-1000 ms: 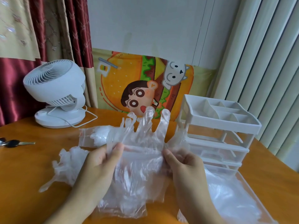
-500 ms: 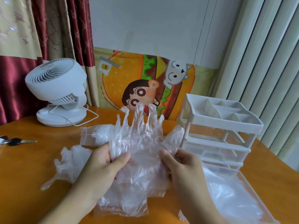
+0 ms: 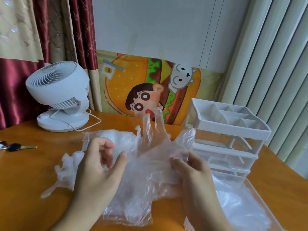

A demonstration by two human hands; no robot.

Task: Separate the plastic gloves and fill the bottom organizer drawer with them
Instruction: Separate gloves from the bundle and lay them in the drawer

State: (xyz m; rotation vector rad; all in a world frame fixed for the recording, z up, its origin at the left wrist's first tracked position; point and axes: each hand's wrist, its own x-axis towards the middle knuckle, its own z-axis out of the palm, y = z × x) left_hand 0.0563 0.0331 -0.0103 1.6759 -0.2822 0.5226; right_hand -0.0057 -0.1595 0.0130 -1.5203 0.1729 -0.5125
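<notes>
A bunch of clear plastic gloves (image 3: 150, 165) hangs crumpled over the table's middle, fingers pointing up. My right hand (image 3: 195, 177) pinches its right edge. My left hand (image 3: 100, 164) hovers at the bunch's left side with fingers loosely curled and thumb out, holding nothing. More separated gloves (image 3: 68, 169) lie in a heap to the left. The white organizer (image 3: 230, 130) stands at the right. Its bottom drawer (image 3: 251, 185) is pulled out in front of it and holds several gloves (image 3: 233, 207).
A clear plastic bag (image 3: 100, 135) lies behind my left hand. A white fan (image 3: 61, 94) with its cord stands at the back left, and keys (image 3: 15, 147) lie at the left edge. A cartoon cushion (image 3: 150, 90) leans against the wall.
My left hand has let go of the gloves and opened. The bunch has crumpled and sagged toward my right hand, which still pinches it.
</notes>
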